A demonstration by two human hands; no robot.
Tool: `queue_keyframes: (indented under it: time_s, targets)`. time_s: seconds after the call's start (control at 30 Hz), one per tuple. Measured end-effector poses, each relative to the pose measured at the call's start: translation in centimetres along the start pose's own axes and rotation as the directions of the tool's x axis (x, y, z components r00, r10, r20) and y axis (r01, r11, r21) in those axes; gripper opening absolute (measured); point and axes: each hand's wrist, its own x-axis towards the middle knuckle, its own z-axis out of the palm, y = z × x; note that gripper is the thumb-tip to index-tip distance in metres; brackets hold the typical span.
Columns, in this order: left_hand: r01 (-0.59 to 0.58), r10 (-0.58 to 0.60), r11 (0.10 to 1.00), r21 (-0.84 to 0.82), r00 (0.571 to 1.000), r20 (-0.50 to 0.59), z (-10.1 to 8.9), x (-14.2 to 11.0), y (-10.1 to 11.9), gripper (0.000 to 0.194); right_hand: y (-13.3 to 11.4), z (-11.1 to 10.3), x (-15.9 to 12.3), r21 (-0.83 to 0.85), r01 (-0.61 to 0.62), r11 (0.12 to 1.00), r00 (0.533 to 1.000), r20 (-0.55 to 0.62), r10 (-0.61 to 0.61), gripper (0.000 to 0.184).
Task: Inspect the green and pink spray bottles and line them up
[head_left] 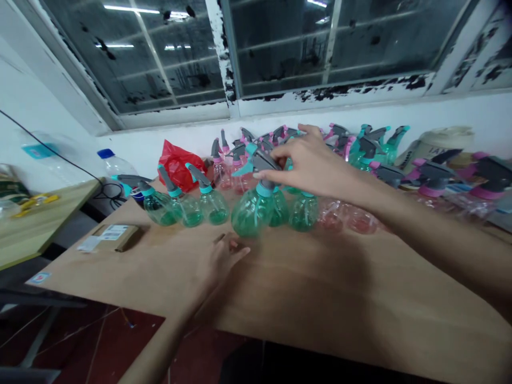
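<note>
1. The right hand (310,162) grips a green spray bottle (248,214) by its sprayer head, probably because the narrow top suits fingers better than the round body.
2. At the bottle's seven o'clock, the left hand (226,257) is empty, fingers loosely curled, perhaps kept close to steady the base. Whether that base touches the table, I can't tell.
3. Toward nine o'clock, green bottles (218,205) stand upright; toward three, past another green one, come pink bottles (362,217), seemingly grouped loosely by colour.
4. A red bag (180,166) sits at ten o'clock; a cardboard box (120,237) lies just below nine.
5. The wooden table (148,277) meets a white wall; at twelve is a window (280,48) with a peeling frame.
</note>
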Motion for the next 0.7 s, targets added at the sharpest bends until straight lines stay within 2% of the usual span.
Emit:
queue_keyframes:
  time_s: [0.03,0.1,0.17,0.23,0.37,0.5,0.57,0.63,0.7]
  targets:
    - [-0.013,0.013,0.999,-0.032,1.0,0.01,-0.3,-0.5,-0.3,0.03,-0.2,-0.2,-1.0,-0.003,0.01,1.0,0.999,0.034,-0.01,0.042]
    - [-0.054,0.056,0.994,-0.095,0.998,0.026,-0.7,-1.4,-0.1,0.052,-0.5,-0.1,-2.8,-0.013,0.034,0.999,0.994,0.105,-0.032,0.036]
    - [-0.114,0.123,0.98,-0.16,0.992,0.043,-0.7,-2.0,0.9,0.071,-0.8,0.3,-4.3,-0.036,0.054,0.998,0.981,0.186,-0.047,0.031]
    - [-0.193,0.213,0.954,-0.23,0.975,0.067,-0.2,-2.4,2.3,0.079,-1.1,0.6,-5.5,-0.054,0.066,0.996,0.971,0.232,-0.052,0.031]
    - [-0.289,0.326,0.911,-0.294,0.942,0.084,1.2,-2.6,5.4,0.076,-0.9,0.1,-7.2,-0.086,0.042,0.995,0.976,0.218,-0.022,0.032]
    - [-0.288,0.329,0.912,-0.292,0.939,0.099,1.9,-2.2,8.4,0.066,0.9,-1.2,-9.2,-0.079,-0.001,0.997,0.976,0.216,0.018,0.041]
    - [-0.267,0.318,0.912,-0.312,0.94,0.124,2.2,-1.9,9.9,0.065,2.3,-1.9,-10.4,0.004,-0.018,1.0,0.971,0.237,0.017,0.046]
    - [-0.249,0.316,0.904,-0.348,0.936,0.153,2.6,-1.7,11.3,0.063,4.0,-2.3,-11.8,0.158,-0.041,0.987,0.959,0.284,-0.005,0.047]
    - [-0.246,0.318,0.896,-0.369,0.937,0.147,3.2,-1.6,12.6,0.063,5.7,-2.3,-13.3,0.339,-0.131,0.932,0.937,0.35,0.004,0.043]
